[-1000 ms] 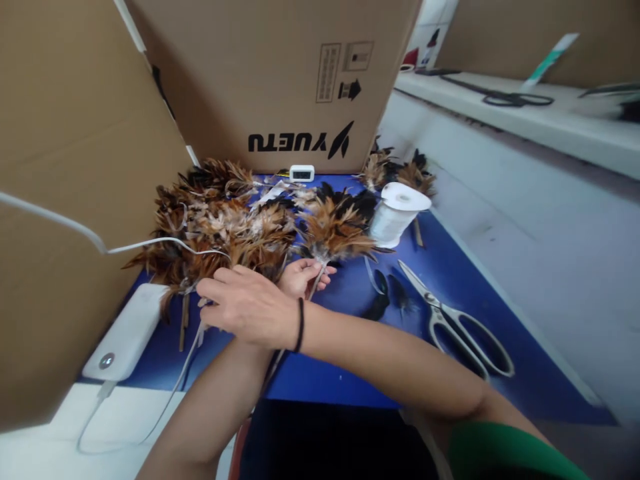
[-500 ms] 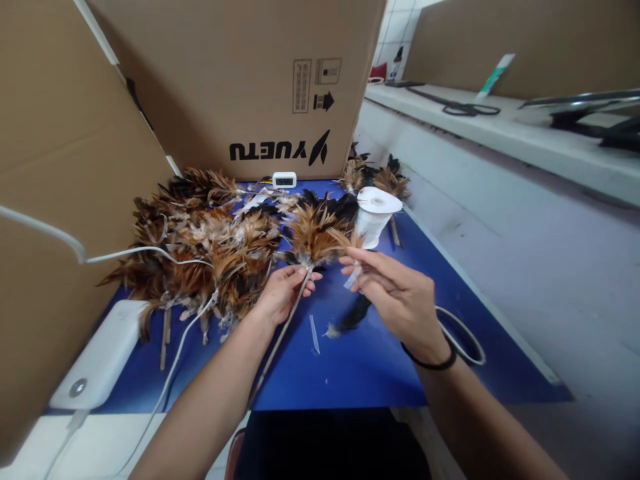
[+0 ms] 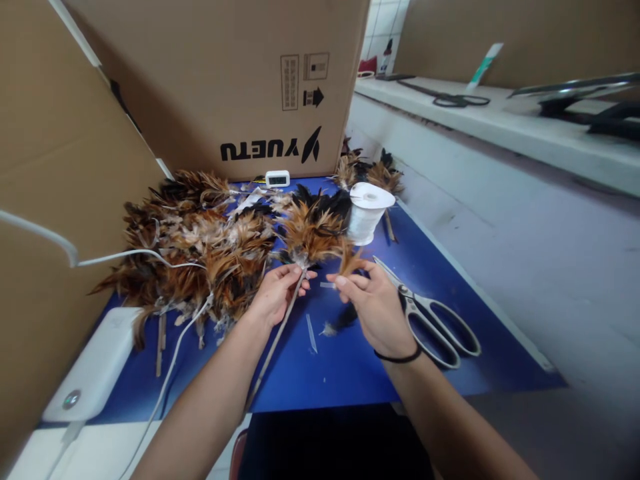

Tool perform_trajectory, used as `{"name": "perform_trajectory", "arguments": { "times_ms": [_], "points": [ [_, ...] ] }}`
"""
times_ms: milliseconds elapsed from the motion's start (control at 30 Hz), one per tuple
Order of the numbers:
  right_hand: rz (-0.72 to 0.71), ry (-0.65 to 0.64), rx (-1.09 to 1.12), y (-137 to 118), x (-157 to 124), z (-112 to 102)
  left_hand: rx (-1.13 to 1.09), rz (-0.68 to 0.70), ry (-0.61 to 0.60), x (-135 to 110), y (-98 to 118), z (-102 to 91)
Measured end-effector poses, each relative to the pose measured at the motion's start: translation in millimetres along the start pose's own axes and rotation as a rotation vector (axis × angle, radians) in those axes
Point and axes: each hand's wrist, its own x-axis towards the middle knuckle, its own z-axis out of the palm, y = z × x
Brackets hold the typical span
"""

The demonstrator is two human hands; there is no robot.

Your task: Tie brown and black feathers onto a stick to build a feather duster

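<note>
A feather duster (image 3: pixel 310 233) with brown and black feathers on a thin stick is held in my left hand (image 3: pixel 281 288), which grips it just below the feather head. The stick slants down toward the table's front edge. Between the thumb and fingers of my right hand (image 3: pixel 383 307) is a small tuft of brown feathers (image 3: pixel 349 259), its tips pointing up. A short clear strip (image 3: pixel 327 285) sticks out to the left of those fingers. Beneath the right hand lies a loose black feather (image 3: pixel 343 321), partly covered. Scissors (image 3: pixel 425 313) lie just right of that hand.
A heap of brown feather bunches (image 3: pixel 200 247) covers the left side of the blue table (image 3: pixel 350 387). Behind the right hand stands a white spool (image 3: pixel 367 217). A white power bank (image 3: pixel 93 363) with cables sits front left. Cardboard boxes (image 3: pixel 200 80) wall the back and left.
My right hand has drawn lower and turned, with the brown tuft still in it, exposing the scissors beside it. The left hand keeps its hold on the duster. The view has shifted slightly.
</note>
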Motion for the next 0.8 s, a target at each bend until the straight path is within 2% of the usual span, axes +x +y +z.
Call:
{"name": "perform_trajectory", "arguments": {
  "times_ms": [67,333,500,800],
  "points": [
    [0.055,-0.041,-0.012,2.4,4.0,2.8,0.005,0.0,-0.007,-0.9,0.5,1.1],
    [0.076,-0.12,-0.045,2.5,22.3,13.7,0.002,-0.026,0.007,-6.6,4.9,8.9],
    [0.134,-0.148,-0.034,4.3,26.8,17.6,0.064,0.077,0.01,-6.1,0.0,8.5],
    [0.119,-0.125,-0.03,11.0,31.7,22.1,0.298,0.294,0.048,-4.1,-9.1,10.6]
  ]
}}
